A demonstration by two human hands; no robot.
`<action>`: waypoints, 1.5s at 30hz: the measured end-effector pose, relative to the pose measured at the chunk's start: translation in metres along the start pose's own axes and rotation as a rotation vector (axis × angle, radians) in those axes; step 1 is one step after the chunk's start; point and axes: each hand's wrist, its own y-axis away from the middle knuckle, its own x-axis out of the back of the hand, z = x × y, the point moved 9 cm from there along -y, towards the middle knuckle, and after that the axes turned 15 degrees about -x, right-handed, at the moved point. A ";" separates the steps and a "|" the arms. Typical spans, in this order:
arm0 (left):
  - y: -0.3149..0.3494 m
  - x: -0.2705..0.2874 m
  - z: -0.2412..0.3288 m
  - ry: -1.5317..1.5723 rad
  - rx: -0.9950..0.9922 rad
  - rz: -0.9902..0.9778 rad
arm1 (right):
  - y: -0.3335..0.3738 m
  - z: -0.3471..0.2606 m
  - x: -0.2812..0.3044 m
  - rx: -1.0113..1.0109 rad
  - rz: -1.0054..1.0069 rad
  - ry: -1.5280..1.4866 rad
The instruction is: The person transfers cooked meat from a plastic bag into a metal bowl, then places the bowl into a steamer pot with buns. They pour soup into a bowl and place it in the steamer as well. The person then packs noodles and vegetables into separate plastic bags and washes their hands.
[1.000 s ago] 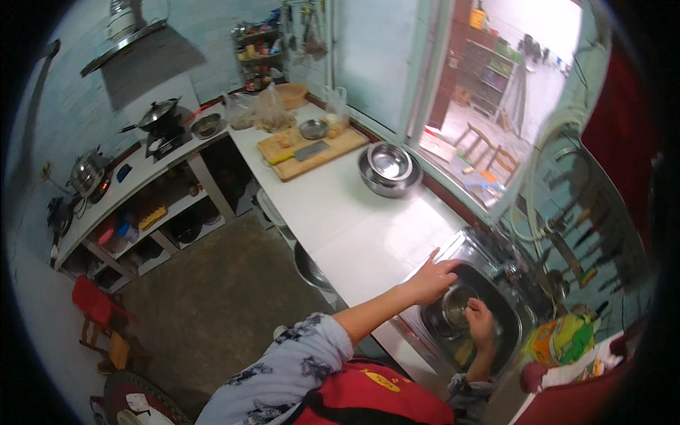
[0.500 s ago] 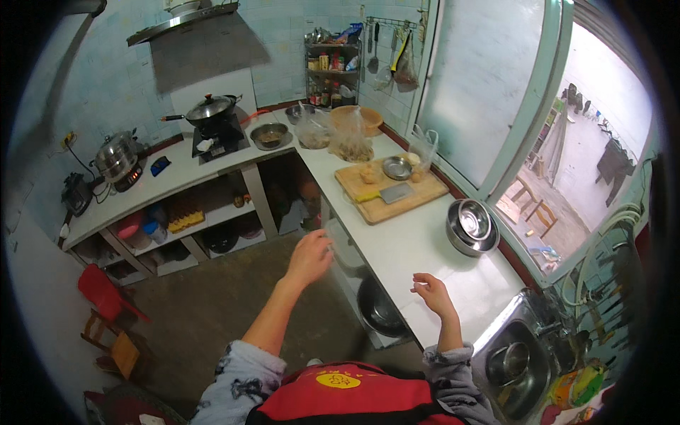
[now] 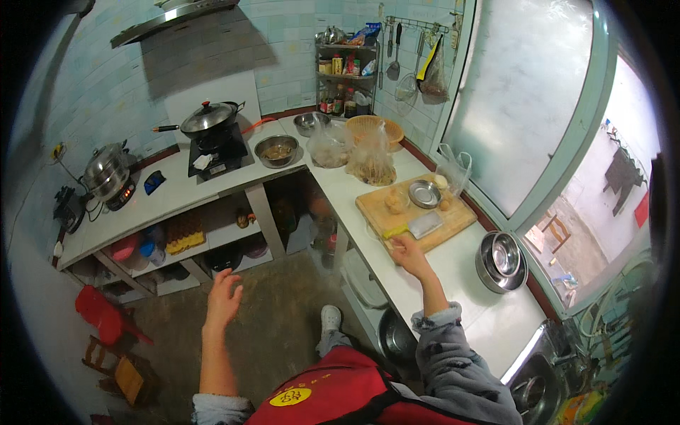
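Observation:
My left hand (image 3: 225,301) hangs over the floor, away from the counter, with loosely bent fingers apart and nothing in them. At the near edge of the wooden cutting board (image 3: 459,216), my right hand (image 3: 412,257) reaches forward, fingers partly spread and holding nothing. Just beyond its fingertips is the yellow handle of a cleaver (image 3: 427,225), lying flat on the board; whether they touch is unclear. Behind the cleaver, a small metal bowl (image 3: 425,193) stands beside a clear bag of pale brown pieces (image 3: 395,201) and more round pieces.
Nested steel bowls (image 3: 489,273) stand right of the board, near the sink (image 3: 549,361). Filled plastic bags (image 3: 372,166) and an orange basket (image 3: 389,129) sit farther back. A lidded wok (image 3: 207,120) rests on the stove. A red stool (image 3: 103,315) is at left.
The view has shifted forward and left. My right hand has moved forward to the cutting board. My left hand has swung left, away from the counter, and my white shoe now shows.

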 end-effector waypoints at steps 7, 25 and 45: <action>-0.121 -0.003 -0.051 -0.022 0.012 0.036 | -0.199 -0.010 0.018 -0.025 0.208 -0.075; -0.358 -0.143 -0.010 0.231 -0.360 -0.397 | -0.466 -0.075 0.070 -0.108 0.190 -0.772; -0.591 -0.335 0.108 0.898 -0.533 -0.366 | -0.389 -0.093 0.106 -0.071 0.871 0.822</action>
